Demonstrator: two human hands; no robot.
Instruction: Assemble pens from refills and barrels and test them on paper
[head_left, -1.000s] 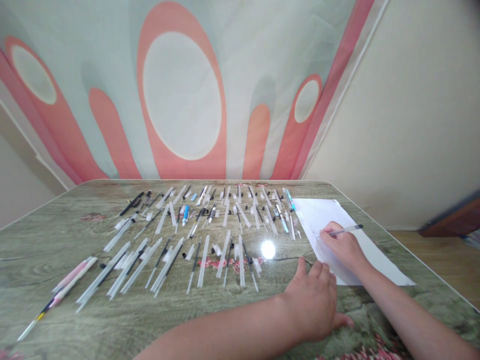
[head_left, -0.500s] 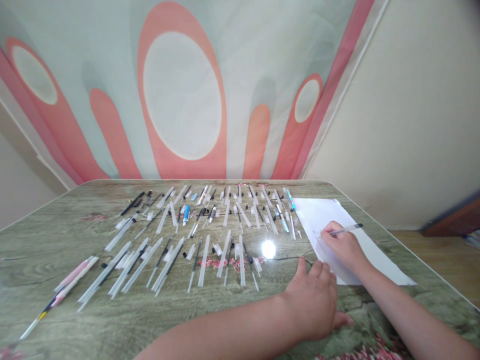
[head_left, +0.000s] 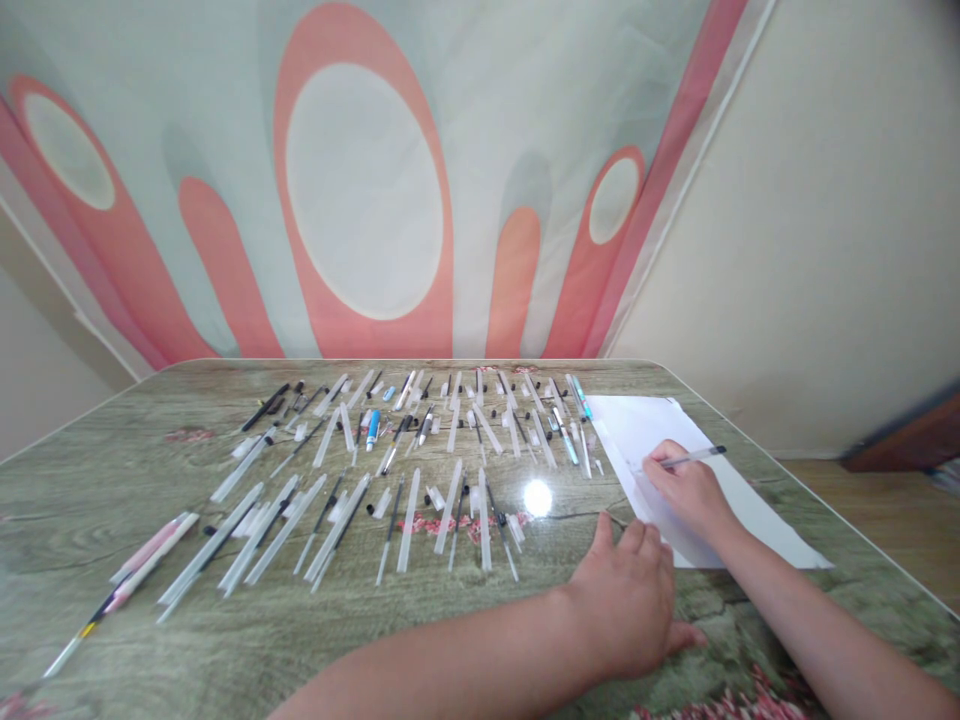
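Desk stock: one pen in use on a sheet, many lying in pieces

Item 1: pen (head_left: 701, 456), over the paper's left half. I have it pinched in the right hand (head_left: 684, 487), fingers narrow around the barrel in a writing grip.

Item 2: white paper (head_left: 750, 507), on the right of the desk (head_left: 240, 650). Largely bare to my view; any marks by the pen tip are too faint to read. I judge the writing barely begun, with most of the sheet left.

Item 3: left hand (head_left: 626, 595), palm down beside the near corner, fingers slightly spread, holding nothing I can see.

Item 4: three rough rows of clear barrels (head_left: 409, 520), dark refills (head_left: 390, 528) and a blue marker (head_left: 373, 430). Many barrels and refills lie apart; those look unassembled.
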